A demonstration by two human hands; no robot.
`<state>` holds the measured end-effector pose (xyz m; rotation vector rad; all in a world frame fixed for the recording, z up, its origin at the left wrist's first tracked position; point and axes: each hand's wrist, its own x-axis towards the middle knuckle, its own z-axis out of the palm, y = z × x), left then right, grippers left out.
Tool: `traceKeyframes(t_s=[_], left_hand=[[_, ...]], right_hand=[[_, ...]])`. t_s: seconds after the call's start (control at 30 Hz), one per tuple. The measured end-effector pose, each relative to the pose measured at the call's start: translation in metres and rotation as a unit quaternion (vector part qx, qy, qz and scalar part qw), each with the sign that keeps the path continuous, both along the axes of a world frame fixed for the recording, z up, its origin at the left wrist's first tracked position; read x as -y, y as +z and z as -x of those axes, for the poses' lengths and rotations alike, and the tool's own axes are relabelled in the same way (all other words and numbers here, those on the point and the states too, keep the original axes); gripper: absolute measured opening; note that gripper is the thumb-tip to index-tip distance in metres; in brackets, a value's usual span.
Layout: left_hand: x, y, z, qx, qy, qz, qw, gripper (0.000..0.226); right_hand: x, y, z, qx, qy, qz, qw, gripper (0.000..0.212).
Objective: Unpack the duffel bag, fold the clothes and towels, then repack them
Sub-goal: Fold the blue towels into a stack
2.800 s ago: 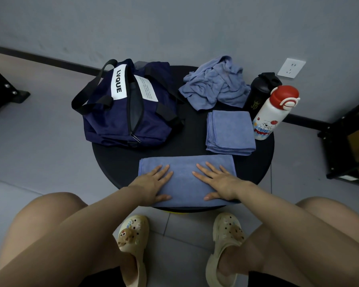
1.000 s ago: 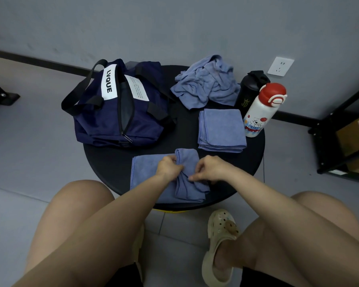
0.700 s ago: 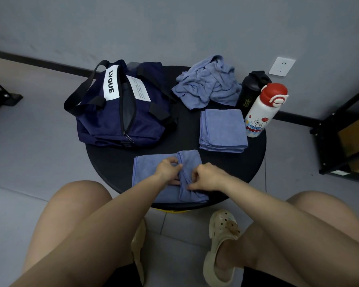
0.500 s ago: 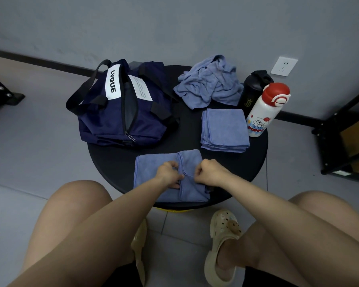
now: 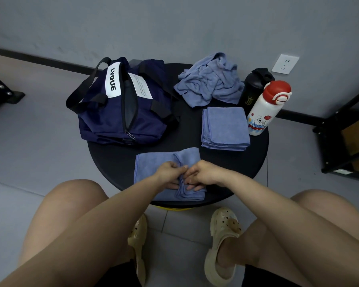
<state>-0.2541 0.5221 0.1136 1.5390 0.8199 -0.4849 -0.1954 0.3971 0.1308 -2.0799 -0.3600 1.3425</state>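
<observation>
Both hands are mid-fold on the blue towel (image 5: pixel 153 172) at the near edge of the round black counter (image 5: pixel 116 158). Left hand (image 5: pixel 170 172) and right hand (image 5: pixel 203 172) sit close together over the towel's right half; the fingers of both are curled, pinching the raised fold ridge between them.

Risks as I judge them:
- The towel's near edge lies right at the counter rim. A pull toward me could drag it off onto the floor.
- The right flap is bunched, not flat. If I release now the fold likely springs open or sets crooked, and it won't match the folded stack (image 5: pixel 225 127).
- Both pinches are on the same ridge, nothing pins the left half, so that half can skew.

Around:
- Duffel bag (image 5: pixel 120 106) at left rear, zip open, straps loose. It stands well apart from the hands.
- Crumpled blue cloth (image 5: pixel 211 81) at the rear is not yet folded.
- White bottle with red cap (image 5: pixel 265 108) stands just beside the folded stack, black bottle (image 5: pixel 255 85) behind it. Both are upright and near the counter's right edge, so a careless sweep when stacking could knock them over.
</observation>
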Motion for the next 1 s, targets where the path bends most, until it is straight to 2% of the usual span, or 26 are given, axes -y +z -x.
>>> traceKeyframes(t_s=[0.07, 0.13, 0.23, 0.3, 0.33, 0.47, 0.63, 0.8, 1.0], left_hand=[[0.000, -0.001, 0.000, 0.003, -0.014, -0.023, 1.000, 0.034], [-0.002, -0.002, -0.002, 0.013, -0.001, -0.039, 0.999, 0.042], [-0.005, 0.000, -0.002, 0.024, 0.010, -0.053, 0.998, 0.022], [-0.010, 0.002, -0.001, 0.026, 0.013, -0.049, 0.998, 0.009], [-0.012, 0.002, 0.000, 0.028, 0.011, -0.038, 0.999, 0.010], [-0.028, 0.008, 0.005, 0.038, 0.030, 0.018, 0.999, 0.005], [-0.047, 0.005, 0.015, 0.035, 0.066, 0.008, 0.997, 0.023], [-0.067, 0.001, 0.030, 0.042, 0.091, -0.064, 0.993, 0.011], [-0.084, -0.004, 0.041, 0.063, 0.089, -0.123, 0.986, 0.041]], right_hand=[[0.002, 0.003, -0.003, 0.016, 0.024, 0.009, 1.000, 0.027], [0.004, 0.003, -0.007, 0.084, 0.027, 0.023, 0.996, 0.027], [0.005, -0.003, -0.016, 0.280, 0.025, 0.026, 0.959, 0.025], [0.006, -0.007, -0.019, 0.346, 0.025, 0.013, 0.938, 0.022], [0.005, -0.008, -0.020, 0.358, 0.031, 0.009, 0.933, 0.022], [0.001, -0.011, -0.016, 0.376, 0.107, 0.024, 0.920, 0.042], [-0.009, -0.011, -0.007, 0.374, 0.184, 0.007, 0.909, 0.062], [-0.019, -0.016, -0.001, 0.349, 0.251, 0.015, 0.903, 0.071], [-0.031, -0.021, 0.004, 0.350, 0.325, 0.027, 0.878, 0.078]])
